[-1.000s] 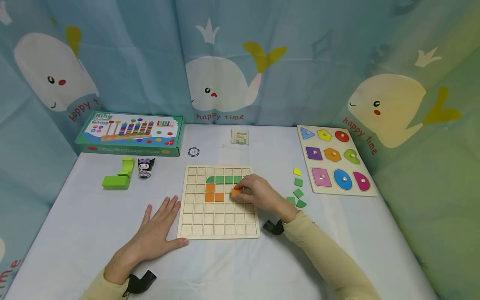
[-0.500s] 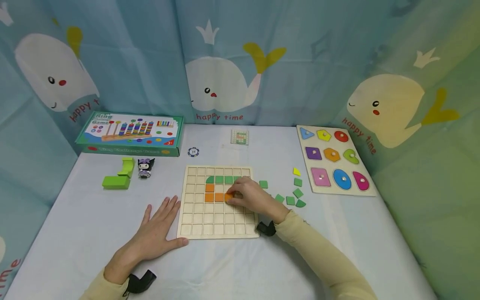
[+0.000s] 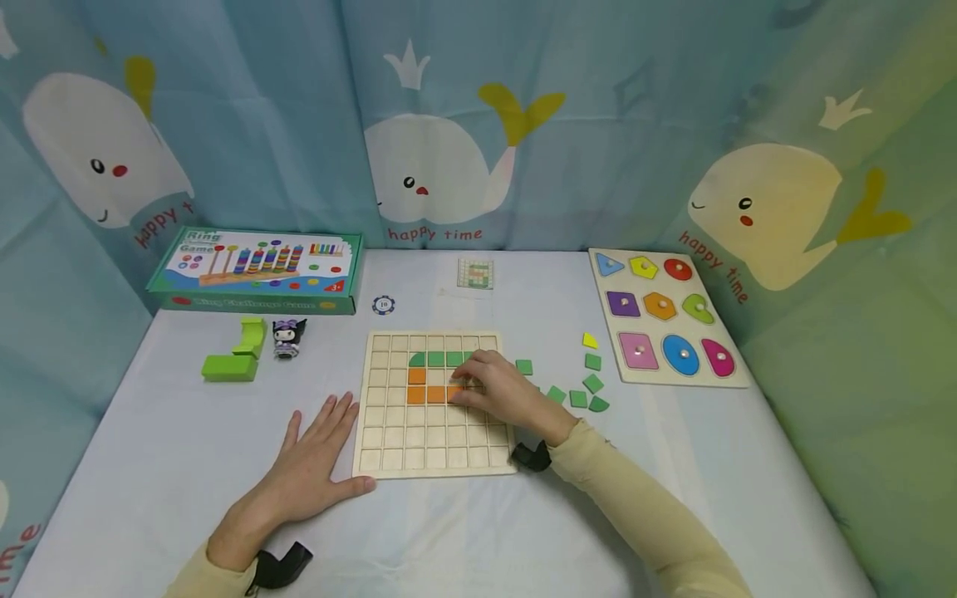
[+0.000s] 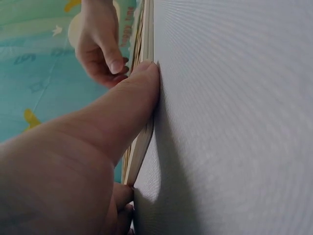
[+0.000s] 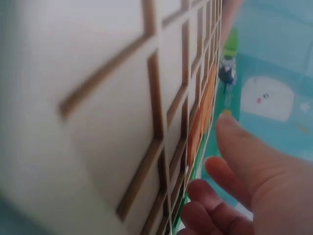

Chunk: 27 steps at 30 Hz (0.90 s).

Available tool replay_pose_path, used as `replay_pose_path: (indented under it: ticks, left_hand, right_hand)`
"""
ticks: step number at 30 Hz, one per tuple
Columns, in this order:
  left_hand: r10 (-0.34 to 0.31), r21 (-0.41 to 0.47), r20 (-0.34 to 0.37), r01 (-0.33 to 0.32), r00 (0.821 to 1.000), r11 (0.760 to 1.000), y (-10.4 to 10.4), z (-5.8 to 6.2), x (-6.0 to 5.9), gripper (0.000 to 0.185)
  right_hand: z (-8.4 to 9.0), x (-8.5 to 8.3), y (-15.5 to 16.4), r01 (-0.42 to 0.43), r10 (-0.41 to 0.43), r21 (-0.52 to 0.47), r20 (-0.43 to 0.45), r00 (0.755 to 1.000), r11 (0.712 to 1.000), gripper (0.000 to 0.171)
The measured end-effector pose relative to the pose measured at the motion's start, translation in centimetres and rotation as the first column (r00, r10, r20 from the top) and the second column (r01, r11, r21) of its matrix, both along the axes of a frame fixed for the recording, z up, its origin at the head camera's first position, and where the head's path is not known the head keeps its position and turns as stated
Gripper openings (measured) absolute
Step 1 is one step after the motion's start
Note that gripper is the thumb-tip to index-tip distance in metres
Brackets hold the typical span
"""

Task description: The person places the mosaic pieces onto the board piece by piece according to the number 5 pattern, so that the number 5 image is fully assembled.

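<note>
Nearest the viewer, two forearms in pale yellow sleeves reach over a smooth, pale blue surface (image 3: 187, 448). The left hand (image 3: 317, 465) lies flat at about 7 o'clock, palm down and fingers spread. Its thumb presses against the near left edge of a square board of light wood (image 3: 419, 453), cut into a grid of shallow square cells. The left wrist view shows that thumb against the board's thin edge.

The right hand (image 3: 497, 390) rests over the middle of the board, knuckles up and fingers bent down. The fingertips touch a flat orange square tile (image 3: 453, 394) seated in a cell. Whether they pinch it or only press on it cannot be told. That tile ends a row of three orange tiles, and one more orange tile (image 3: 416, 375) sits above the row's left end. A row of green tiles (image 3: 436, 359) lies above them, its leftmost piece rounded at one corner.

At about 3 o'clock from the board, loose green tiles (image 3: 579, 399) and one yellow piece (image 3: 590, 340) are scattered on the surface. Further out at 2 o'clock lies a wooden peg puzzle (image 3: 665, 320) of coloured shapes with small knobs. Toward 10 o'clock sit chunky green blocks (image 3: 233, 359) and a small dark-haired figurine (image 3: 287, 337), with a glossy green game box (image 3: 257, 270) behind them. A curtain printed with whales (image 3: 478, 124) hangs at the back.
</note>
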<state>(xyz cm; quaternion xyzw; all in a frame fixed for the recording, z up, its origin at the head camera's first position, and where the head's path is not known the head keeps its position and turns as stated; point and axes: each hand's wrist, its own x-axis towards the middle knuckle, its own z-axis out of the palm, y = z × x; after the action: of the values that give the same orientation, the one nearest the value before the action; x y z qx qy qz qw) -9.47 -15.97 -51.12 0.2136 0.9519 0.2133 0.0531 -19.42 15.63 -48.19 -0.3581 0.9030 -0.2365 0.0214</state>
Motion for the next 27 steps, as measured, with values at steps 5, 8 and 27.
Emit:
replay_pose_path:
  ticks: [5, 8, 27]
  left_hand:
    - [-0.002, 0.004, -0.002, 0.002, 1.0, 1.0, 0.1, -0.2, 0.0, 0.108]
    - [0.0, 0.003, 0.001, 0.0, 1.0, 1.0, 0.0, -0.3, 0.0, 0.109]
    - [-0.01, 0.023, -0.01, 0.01, 1.0, 1.0, -0.1, -0.1, 0.1, 0.108]
  right_hand:
    - [0.8, -0.4, 1.9, 0.023, -0.022, -0.014, 0.035, 0.999, 1.0, 0.026]
    - [1.3, -1.0, 3.7, 0.072, -0.071, -0.035, 0.025, 0.997, 0.997, 0.023]
    - [2.1, -4.9, 18.0, 0.541, -0.542, 0.046, 0.135, 0.83, 0.84, 0.029]
